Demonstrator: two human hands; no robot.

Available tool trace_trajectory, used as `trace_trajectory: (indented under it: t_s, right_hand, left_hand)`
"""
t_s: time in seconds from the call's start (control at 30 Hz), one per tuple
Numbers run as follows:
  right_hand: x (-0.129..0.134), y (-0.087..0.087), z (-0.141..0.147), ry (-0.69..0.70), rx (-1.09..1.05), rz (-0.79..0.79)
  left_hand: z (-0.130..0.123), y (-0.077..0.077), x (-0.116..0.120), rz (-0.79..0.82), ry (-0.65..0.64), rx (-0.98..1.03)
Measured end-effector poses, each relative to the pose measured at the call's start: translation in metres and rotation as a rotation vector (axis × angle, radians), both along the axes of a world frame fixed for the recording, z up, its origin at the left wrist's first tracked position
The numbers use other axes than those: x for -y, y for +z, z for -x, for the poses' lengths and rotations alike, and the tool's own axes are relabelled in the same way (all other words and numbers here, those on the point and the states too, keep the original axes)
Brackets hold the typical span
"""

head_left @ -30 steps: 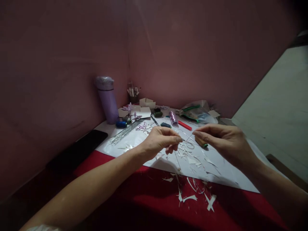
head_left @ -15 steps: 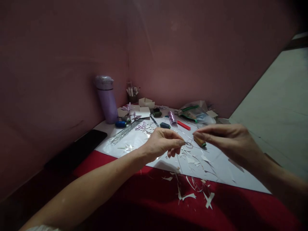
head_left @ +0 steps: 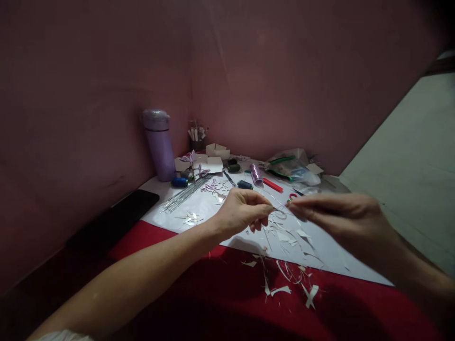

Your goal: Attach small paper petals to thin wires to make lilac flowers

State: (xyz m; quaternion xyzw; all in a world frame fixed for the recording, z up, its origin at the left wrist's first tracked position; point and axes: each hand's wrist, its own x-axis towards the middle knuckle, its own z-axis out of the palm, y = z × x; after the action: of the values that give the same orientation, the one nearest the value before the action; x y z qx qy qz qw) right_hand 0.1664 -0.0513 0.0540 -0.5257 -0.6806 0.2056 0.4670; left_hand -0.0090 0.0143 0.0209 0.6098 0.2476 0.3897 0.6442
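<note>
Pinched a small pale loop (head_left: 282,212) near the centre of the view with the left grip (head_left: 241,209), clamped by thumb and forefinger on its 9 o'clock end. Held the right grip (head_left: 344,215) at 3 o'clock from the loop, with fingertips together and just beside it. Could not tell, through the blur, of anything caught between those tips. Could not tell thread from thin wire in the loop either.

Looked almost weightless, probably springy, easy to bend or kink, and perhaps slippery under a loose hold. Seemed best taken at the pinched end, lightly, leaving the open curve uncrushed.

Saw curled, pointed paper scraps (head_left: 284,235) toward 6 o'clock, thin, crisp and matt, on a smooth white sheet (head_left: 327,255). Found more of them near 5 o'clock on dull, soft-looking red cloth (head_left: 199,293). Made out straight, stiff-looking metal wires (head_left: 185,195) toward 9 o'clock, gleaming in a loose bundle, with glossy purple petal shapes (head_left: 211,185) just beside. Noted a shiny, tightly wound purple spool (head_left: 256,174) toward 11 o'clock, near a hard, narrow red stick (head_left: 273,185). Saw a crinkled, clear plastic bag (head_left: 302,170) toward 1 o'clock, and a smooth, rounded purple bottle (head_left: 159,151) farther off toward 10.
</note>
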Motion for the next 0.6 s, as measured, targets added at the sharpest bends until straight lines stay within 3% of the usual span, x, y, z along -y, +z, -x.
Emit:
trace_trajectory:
  t_s: [0.1, 0.2, 0.3, 0.37, 0.47, 0.6]
  right_hand:
    - [-0.021, 0.006, -0.013, -0.054, -0.059, 0.1]
    - [-0.027, -0.015, -0.016, -0.036, -0.111, 0.242]
    - [-0.011, -0.039, -0.004, -0.016, -0.147, 0.311]
    - [0.004, -0.042, 0.006, 0.004, -0.141, 0.289]
    - [0.015, -0.023, 0.014, 0.053, -0.064, 0.169]
    - [-0.005, 0.008, -0.001, -0.023, -0.027, 0.021]
  left_hand:
    - [0.002, 0.0, -0.001, 0.023, -0.114, 0.045]
    - [0.004, -0.001, -0.002, 0.054, -0.15, 0.122]
    - [0.004, -0.002, -0.003, 0.068, -0.067, 0.162]
    - [0.003, -0.002, -0.002, 0.052, 0.016, 0.134]
    - [0.001, -0.001, 0.0, 0.013, 0.06, 0.05]
    - [0.001, 0.0, 0.002, 0.013, -0.076, 0.043]
